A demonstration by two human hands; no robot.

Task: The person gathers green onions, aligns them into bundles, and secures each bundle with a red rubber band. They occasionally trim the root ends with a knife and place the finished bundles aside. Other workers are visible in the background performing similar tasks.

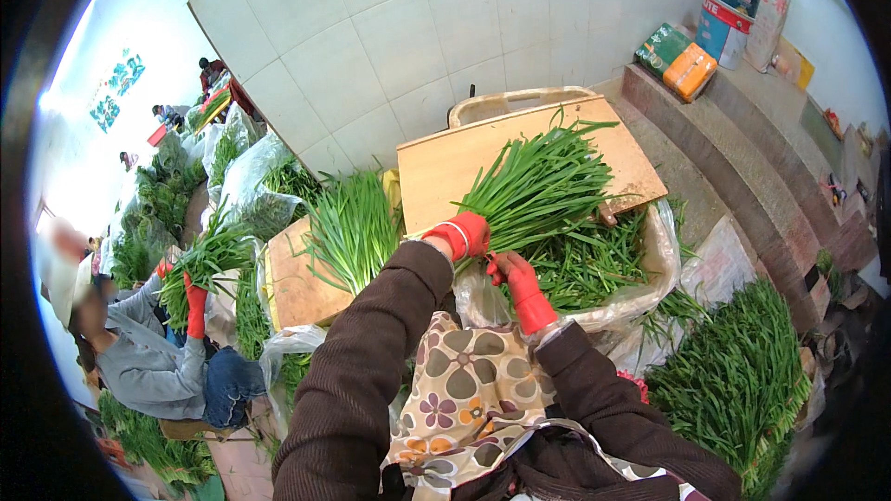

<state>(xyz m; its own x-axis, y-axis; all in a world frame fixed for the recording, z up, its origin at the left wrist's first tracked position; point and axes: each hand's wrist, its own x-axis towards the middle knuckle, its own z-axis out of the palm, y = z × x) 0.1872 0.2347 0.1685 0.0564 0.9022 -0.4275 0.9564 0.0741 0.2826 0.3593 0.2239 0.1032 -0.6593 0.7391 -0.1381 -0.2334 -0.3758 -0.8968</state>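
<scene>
My left hand (462, 234), in a red glove with a white band around its wrist, is closed around the lower stems of a bunch of garlic chives (539, 181). The long leaves fan away from me over a wooden board (438, 167). My right hand (523, 287), also red-gloved, is just right of the left one, its fingertips together by the stem ends. Whether something thin is between those fingers is too small to tell. Below the bunch, a plastic-lined basket (665, 261) holds loose green leaves (585, 278); the board rests across its far part.
Left of me, more chives (358, 229) lie on a second board (299, 278). A seated co-worker (160, 362) in red gloves holds another bunch (209, 268). A large chive pile (724, 369) is at my right. Concrete steps (717, 153) rise beyond; a tiled wall (431, 28) stands ahead.
</scene>
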